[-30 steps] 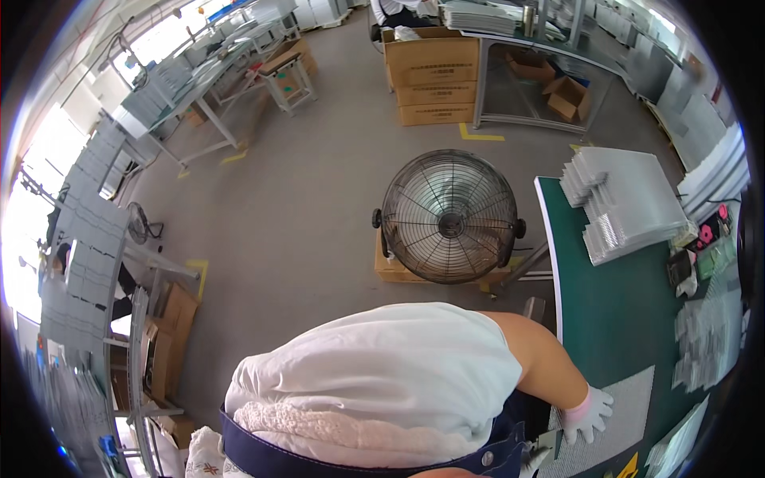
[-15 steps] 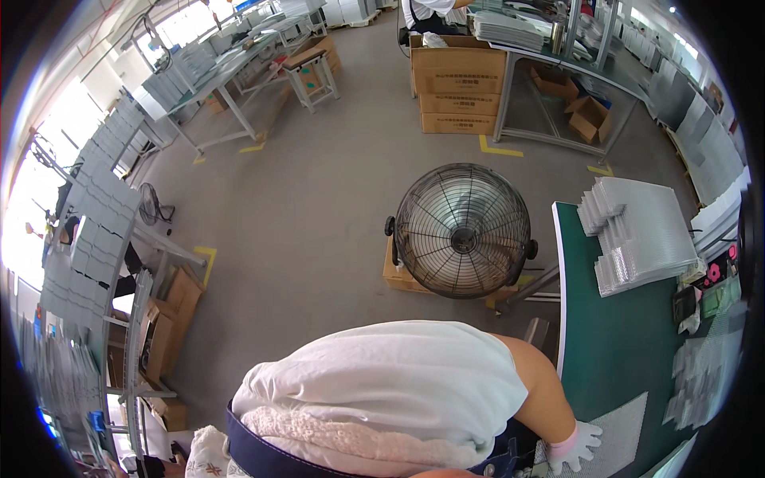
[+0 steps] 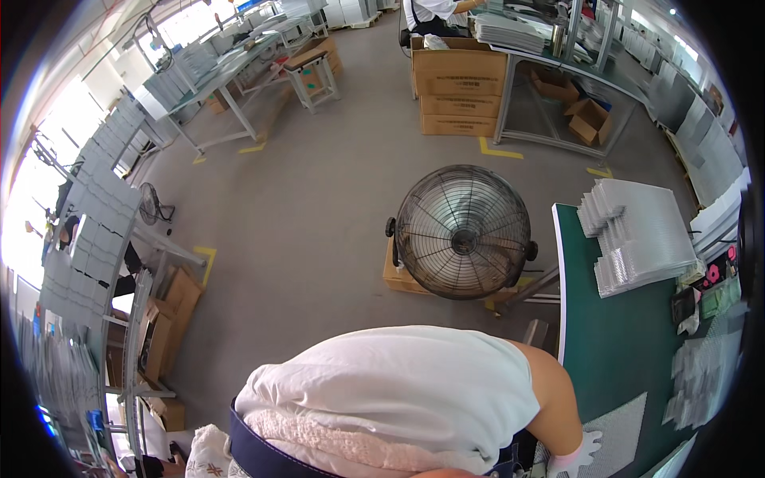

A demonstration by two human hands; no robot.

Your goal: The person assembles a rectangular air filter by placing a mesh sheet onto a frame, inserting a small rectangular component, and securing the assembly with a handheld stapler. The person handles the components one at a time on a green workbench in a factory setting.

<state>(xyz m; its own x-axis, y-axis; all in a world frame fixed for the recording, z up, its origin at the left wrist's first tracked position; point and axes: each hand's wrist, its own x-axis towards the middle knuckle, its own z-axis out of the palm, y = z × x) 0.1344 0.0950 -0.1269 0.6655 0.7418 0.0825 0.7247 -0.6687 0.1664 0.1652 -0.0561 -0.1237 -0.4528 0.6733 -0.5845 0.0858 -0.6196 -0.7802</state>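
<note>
My left hand (image 3: 575, 456), in a white glove with a pink cuff, reaches down to the green-topped table at the lower right. Its fingers are spread, and I see nothing gripped in them. They lie at the left edge of a flat, pale, dotted sheet that looks like bubble wrap (image 3: 623, 430). My bare arm comes from a white sleeve, and the lower picture edge cuts off part of the hand. Further back on the table (image 3: 629, 342) stands a stack of clear bubble-wrap bags (image 3: 641, 235). My right hand does not show.
A black floor fan (image 3: 464, 231) stands ahead, beside the table's left corner. Bubble-wrap pieces (image 3: 705, 374) and small items line the table's right side. Cardboard boxes (image 3: 458, 84) are stacked near a far bench, where another person (image 3: 430, 16) sits. Loaded racks (image 3: 100, 239) stand left.
My arm and torso have shifted slightly right, and my gloved hand sits a little lower, more cut off by the edge. The far person's arm now reaches over the bench.
</note>
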